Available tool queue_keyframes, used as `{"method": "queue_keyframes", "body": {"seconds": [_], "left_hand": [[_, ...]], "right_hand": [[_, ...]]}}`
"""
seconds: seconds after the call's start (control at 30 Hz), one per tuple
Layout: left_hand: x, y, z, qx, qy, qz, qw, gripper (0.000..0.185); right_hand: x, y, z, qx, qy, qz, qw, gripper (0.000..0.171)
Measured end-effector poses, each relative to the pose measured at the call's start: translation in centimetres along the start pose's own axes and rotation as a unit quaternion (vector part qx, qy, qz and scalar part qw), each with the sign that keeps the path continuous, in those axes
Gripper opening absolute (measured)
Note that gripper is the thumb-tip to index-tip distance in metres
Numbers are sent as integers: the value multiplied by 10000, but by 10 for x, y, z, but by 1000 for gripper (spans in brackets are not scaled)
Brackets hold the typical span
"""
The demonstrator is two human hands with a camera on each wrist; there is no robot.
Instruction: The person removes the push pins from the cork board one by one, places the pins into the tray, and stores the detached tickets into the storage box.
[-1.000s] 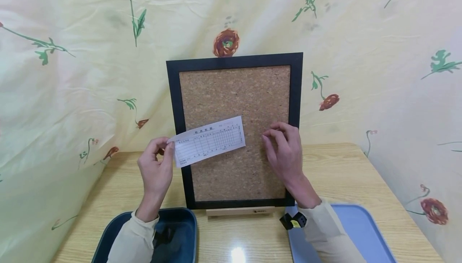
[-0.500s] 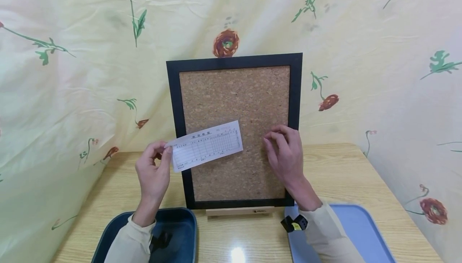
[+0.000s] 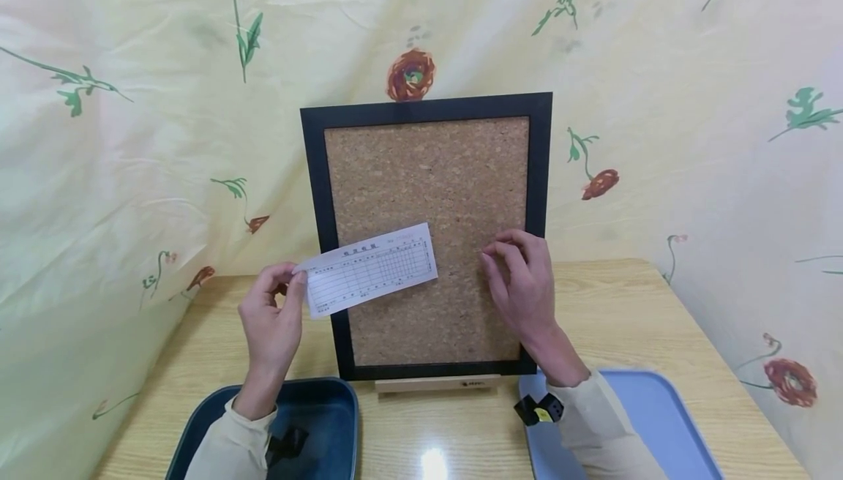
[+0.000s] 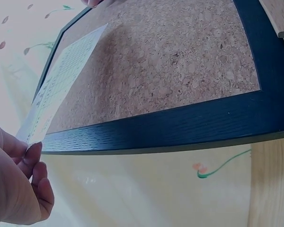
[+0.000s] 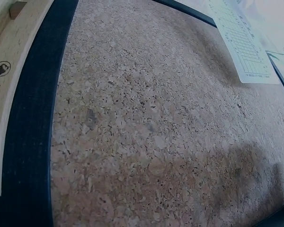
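Left hand [image 3: 270, 315] pinches slip [image 3: 369, 269] (corner).

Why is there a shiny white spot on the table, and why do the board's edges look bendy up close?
Head view: a lamp's glare gleams on the glossy table. Left wrist view: the wide lens bows the cork board's frame. Right wrist view: the frame curves too, and a soft shadow falls on the cork.

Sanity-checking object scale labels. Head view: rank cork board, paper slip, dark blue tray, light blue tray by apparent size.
1. cork board, clearly largest.
2-3. light blue tray and dark blue tray: both cut off by the frame edge and partly covered by sleeves, so no ranking between them.
4. paper slip, smallest, pinched by the left hand.
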State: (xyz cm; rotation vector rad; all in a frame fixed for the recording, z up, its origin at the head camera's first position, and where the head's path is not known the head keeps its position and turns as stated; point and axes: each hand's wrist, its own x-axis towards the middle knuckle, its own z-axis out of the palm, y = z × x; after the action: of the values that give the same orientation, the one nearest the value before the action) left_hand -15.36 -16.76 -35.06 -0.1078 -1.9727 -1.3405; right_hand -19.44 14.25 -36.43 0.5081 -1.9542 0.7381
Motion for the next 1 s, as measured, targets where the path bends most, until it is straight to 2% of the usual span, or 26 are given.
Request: {"method": "queue_keyframes", "body": {"seconds": [1.0], "left_hand": [[-12, 2, -10, -11, 51, 6, 10000, 12]], "right_hand": [[-16, 2, -11, 61, -126, -14, 9999, 9]]}}
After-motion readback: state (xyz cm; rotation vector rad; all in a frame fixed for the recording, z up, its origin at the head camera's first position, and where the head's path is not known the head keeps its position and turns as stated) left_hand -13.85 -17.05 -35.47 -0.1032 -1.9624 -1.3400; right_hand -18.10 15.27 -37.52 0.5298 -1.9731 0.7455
